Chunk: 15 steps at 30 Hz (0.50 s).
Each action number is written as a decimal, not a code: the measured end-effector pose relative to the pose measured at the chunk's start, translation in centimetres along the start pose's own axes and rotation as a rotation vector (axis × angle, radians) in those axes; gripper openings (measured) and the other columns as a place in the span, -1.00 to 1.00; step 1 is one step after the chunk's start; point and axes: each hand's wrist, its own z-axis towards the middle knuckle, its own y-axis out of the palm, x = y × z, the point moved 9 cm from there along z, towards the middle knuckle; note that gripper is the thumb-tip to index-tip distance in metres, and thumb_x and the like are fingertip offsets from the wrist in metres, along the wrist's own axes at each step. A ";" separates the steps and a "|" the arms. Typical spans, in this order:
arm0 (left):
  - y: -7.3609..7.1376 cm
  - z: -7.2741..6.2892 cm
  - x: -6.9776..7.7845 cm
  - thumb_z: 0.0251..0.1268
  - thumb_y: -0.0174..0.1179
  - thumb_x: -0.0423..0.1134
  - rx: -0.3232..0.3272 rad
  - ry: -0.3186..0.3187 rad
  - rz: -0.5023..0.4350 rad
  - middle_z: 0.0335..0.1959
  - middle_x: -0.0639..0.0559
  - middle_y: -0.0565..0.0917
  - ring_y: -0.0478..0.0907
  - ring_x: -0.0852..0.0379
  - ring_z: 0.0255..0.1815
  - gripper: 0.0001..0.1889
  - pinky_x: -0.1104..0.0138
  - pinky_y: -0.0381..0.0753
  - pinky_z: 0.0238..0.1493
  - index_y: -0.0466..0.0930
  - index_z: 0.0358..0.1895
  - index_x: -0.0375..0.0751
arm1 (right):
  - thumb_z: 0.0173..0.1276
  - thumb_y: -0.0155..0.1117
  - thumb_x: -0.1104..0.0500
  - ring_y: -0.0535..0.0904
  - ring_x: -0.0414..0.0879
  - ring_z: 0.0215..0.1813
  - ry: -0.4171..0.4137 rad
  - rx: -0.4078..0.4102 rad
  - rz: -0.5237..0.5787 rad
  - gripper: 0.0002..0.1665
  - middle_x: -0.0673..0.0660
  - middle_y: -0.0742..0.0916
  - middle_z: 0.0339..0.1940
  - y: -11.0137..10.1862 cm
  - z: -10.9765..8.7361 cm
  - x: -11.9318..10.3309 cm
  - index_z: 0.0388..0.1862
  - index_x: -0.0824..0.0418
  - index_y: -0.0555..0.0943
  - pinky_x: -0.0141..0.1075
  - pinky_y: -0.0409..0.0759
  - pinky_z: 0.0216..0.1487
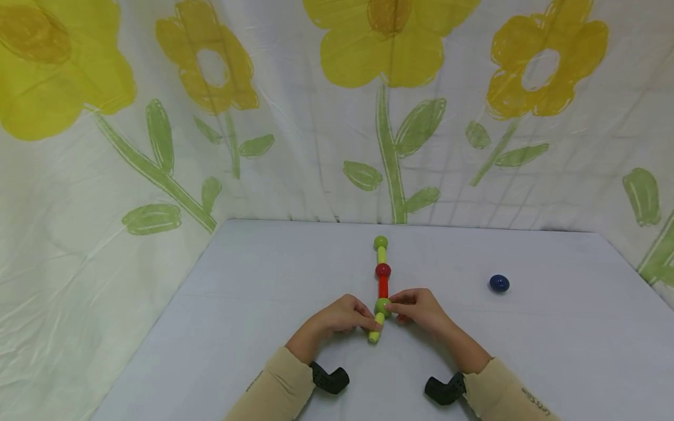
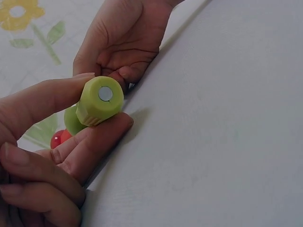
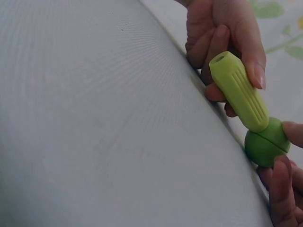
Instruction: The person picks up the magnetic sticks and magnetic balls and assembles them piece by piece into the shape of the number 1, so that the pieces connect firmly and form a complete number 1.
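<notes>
My left hand [image 1: 339,314] pinches a ribbed yellow-green magnetic rod [image 3: 241,94] between thumb and fingers. A round metal magnet [image 2: 105,93] shows in the rod's near end. The rod's other end meets a green ball [image 3: 267,144], which my right hand [image 1: 423,311] pinches from the right. Beyond that ball, in the head view, a line runs away from me: a red rod [image 1: 383,286], a red ball [image 1: 382,270], a yellow-green rod [image 1: 381,256] and a second green ball [image 1: 381,242]. The near rod tilts slightly left of this line.
A dark blue ball [image 1: 499,283] lies apart on the right side of the white table [image 1: 253,269]. Behind the table hangs a white cloth [image 1: 305,152] with yellow flowers. Black wrist devices [image 1: 330,379] sit at both sleeve cuffs.
</notes>
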 end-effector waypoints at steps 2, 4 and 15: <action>0.2 0.0 0.1 0.01 0.38 -0.14 -0.005 0.010 0.002 -0.80 0.20 0.35 0.09 0.26 -0.77 -0.80 0.43 0.04 -0.71 0.70 -0.47 -0.22 | 0.15 0.38 0.05 0.53 -0.18 -0.50 -0.002 0.002 -0.004 -0.55 0.07 0.73 -0.37 0.0 0.0 0.0 -0.11 0.37 0.63 -0.35 0.55 -0.41; 0.4 0.1 0.3 0.02 0.37 -0.14 -0.009 0.021 0.007 -0.79 0.20 0.36 0.08 0.27 -0.77 -0.80 0.43 0.03 -0.70 0.71 -0.47 -0.23 | 0.16 0.38 0.05 0.53 -0.18 -0.50 -0.003 0.006 -0.010 -0.55 0.07 0.73 -0.37 0.0 0.0 0.1 -0.11 0.36 0.63 -0.34 0.55 -0.41; 1.0 0.2 0.5 0.01 0.39 -0.12 0.020 0.037 0.004 -0.80 0.22 0.37 0.13 0.28 -0.76 -0.76 0.45 0.05 -0.72 0.68 -0.55 -0.25 | 0.16 0.38 0.06 0.53 -0.18 -0.50 -0.017 0.012 -0.022 -0.57 0.06 0.72 -0.41 0.0 0.1 0.1 -0.13 0.37 0.64 -0.35 0.54 -0.42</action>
